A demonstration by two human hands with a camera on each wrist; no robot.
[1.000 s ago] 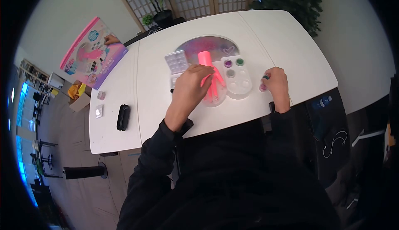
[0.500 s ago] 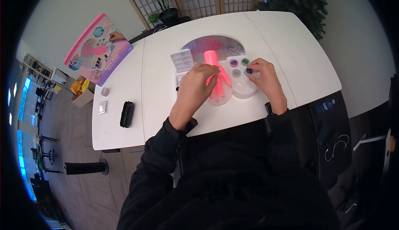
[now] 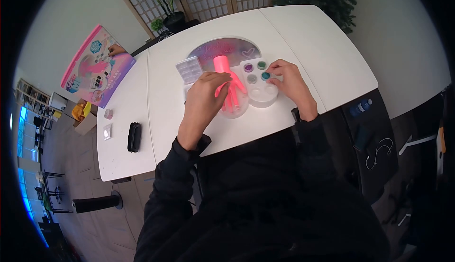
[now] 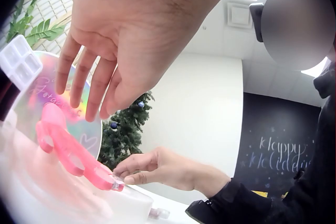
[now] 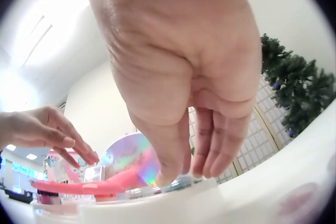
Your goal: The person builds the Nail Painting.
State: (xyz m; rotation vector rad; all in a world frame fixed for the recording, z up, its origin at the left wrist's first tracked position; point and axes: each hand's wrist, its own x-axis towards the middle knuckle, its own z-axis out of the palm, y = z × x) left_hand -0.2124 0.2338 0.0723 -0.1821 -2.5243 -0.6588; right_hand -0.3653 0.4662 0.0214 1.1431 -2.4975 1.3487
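At the white tray (image 3: 261, 102), my right hand (image 3: 293, 86) pinches a teal pot (image 3: 266, 76) between thumb and fingers, at the right side of the second row. Purple (image 3: 248, 67), green (image 3: 261, 65) and silver-grey (image 3: 252, 78) pots sit in other wells. My left hand (image 3: 204, 102) hangs over the pink model hand (image 3: 221, 64), partly hiding it; the left wrist view shows its fingers (image 4: 93, 95) loosely extended, holding nothing. The model hand lies palm down with fingers toward me, in front of the shiny rounded panel (image 3: 199, 49).
A clear compartment case (image 3: 189, 70) stands open left of the model hand. Farther left lie a black case (image 3: 134, 137), a small round pot (image 3: 108, 114) and a small clear packet (image 3: 107, 131). A large printed box (image 3: 97, 67) stands at the table's left edge.
My right hand has carried the teal pot from the tabletop on the right, leftward to the tray. My left hand has stayed over the model hand. The head view has shifted slightly.
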